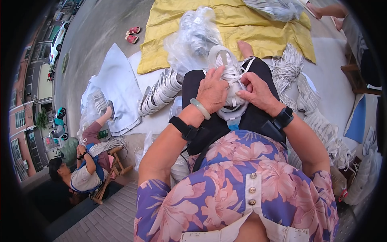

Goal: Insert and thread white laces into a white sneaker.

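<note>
A white sneaker (pixel 227 80) lies on the person's lap, between both hands. The left hand (pixel 212 92) presses its side, grip curled on it; the right hand (pixel 258 92) pinches a lace (pixel 244 66). Lacing looks partly done, with loose ends left. Just beyond, unlaced uppers (pixel 161 92) wait stacked.

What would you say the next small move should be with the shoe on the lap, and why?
Probably drawing the white lace snug with the right hand while the left hand steadies the light grey shoe. Both hands press on the shoe's laced middle, and a loop of lace lies slack beside its toe on the black lap cloth.
</note>
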Demonstrator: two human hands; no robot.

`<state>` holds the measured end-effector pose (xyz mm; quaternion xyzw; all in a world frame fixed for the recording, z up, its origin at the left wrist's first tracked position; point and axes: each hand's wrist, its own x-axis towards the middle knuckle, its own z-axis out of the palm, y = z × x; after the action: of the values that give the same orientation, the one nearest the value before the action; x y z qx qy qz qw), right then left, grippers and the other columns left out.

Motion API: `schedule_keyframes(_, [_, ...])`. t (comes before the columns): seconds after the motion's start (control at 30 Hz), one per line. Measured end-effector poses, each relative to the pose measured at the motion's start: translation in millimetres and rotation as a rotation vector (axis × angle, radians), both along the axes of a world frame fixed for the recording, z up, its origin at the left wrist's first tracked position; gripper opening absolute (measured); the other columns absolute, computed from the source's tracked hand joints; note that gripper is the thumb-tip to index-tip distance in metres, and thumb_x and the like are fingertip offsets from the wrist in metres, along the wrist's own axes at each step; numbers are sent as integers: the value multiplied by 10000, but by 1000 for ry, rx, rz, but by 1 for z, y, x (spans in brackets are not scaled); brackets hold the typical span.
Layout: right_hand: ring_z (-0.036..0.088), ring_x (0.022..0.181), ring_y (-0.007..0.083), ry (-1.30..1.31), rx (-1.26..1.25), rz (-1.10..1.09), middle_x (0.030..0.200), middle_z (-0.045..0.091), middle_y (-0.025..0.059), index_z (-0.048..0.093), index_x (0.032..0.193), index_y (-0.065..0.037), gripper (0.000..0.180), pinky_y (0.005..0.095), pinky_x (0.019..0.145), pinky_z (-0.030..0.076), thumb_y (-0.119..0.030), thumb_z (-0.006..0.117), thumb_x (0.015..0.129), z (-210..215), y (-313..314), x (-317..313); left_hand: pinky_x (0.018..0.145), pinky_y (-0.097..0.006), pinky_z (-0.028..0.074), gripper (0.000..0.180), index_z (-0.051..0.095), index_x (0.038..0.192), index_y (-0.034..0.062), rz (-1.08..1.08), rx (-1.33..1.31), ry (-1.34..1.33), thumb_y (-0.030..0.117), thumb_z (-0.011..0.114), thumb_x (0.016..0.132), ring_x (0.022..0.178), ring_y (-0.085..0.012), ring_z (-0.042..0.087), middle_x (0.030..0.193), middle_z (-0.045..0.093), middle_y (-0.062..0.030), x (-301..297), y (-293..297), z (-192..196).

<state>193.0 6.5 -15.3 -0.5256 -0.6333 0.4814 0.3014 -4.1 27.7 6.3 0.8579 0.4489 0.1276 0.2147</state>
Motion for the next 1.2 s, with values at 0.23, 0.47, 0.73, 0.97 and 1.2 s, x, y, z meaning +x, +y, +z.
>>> schedule_keyframes(0.23, [539, 727, 265, -151, 477, -74, 787, 490, 81, 551, 875, -75, 212, 354, 631, 443, -86, 657, 691, 12, -7, -13, 839, -419, 431, 104, 600, 746, -14, 95, 123, -83, 40, 547, 675, 1115, -380, 429, 1225, 451, -208, 13, -5, -10])
schedule_keyframes(0.47, [543, 756, 281, -224, 494, -93, 767, 501, 81, 575, 838, -77, 149, 368, 632, 447, -37, 602, 697, 7, 2, -25, 852, -428, 418, 111, 601, 765, -13, 228, 129, -103, 22, 559, 669, 1065, -386, 463, 1203, 473, -226, 16, -6, -14])
schedule_keyframes(0.73, [534, 713, 253, -234, 509, -104, 744, 501, 77, 591, 824, -66, 141, 331, 617, 429, -12, 619, 697, 5, 0, -29, 891, -437, 387, 125, 605, 782, -14, 127, 160, -75, 18, 556, 672, 1057, -411, 470, 1176, 487, -259, 14, -7, -13])
schedule_keyframes(0.97, [544, 751, 265, -311, 482, -118, 757, 505, 80, 579, 745, -78, 25, 369, 616, 446, -82, 595, 726, 0, 0, -35, 935, -504, 288, 223, 638, 828, 12, 184, 170, -57, 53, 623, 609, 1135, -377, 380, 1236, 433, -187, 28, -12, -19])
schedule_keyframes(1.2, [553, 750, 300, -530, 488, -22, 762, 524, 104, 543, 746, -62, 38, 411, 596, 409, -99, 541, 750, 14, 5, -28, 851, -417, 412, 89, 580, 749, -15, 245, 167, -288, 44, 581, 682, 977, -359, 533, 1133, 536, -225, 13, -5, -15])
